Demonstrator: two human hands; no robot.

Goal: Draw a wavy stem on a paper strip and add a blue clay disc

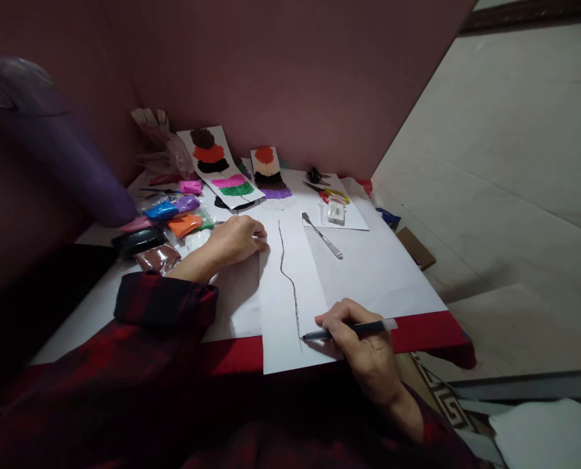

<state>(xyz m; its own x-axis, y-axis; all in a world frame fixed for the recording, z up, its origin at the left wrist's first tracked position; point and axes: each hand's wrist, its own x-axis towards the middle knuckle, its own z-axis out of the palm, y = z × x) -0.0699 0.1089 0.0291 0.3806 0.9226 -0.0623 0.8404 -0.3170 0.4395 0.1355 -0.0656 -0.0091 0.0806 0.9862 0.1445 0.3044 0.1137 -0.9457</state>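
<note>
My right hand [363, 345] grips a black pen [354, 330] with its tip at the lower end of a long wavy black line [288, 277] drawn on a white paper strip [290, 326]. My left hand [236, 239] rests on the strip's upper left edge with its fingers curled, pressing the paper down. Both sleeves are dark red plaid.
Bags of coloured clay [176, 218] lie at the left. Two strips with coloured clay blobs [219, 166] lean against the back wall. A metal sculpting tool [322, 236], a small clear box [336, 210] and scissors [332, 193] lie on a white sheet over the red table [427, 329].
</note>
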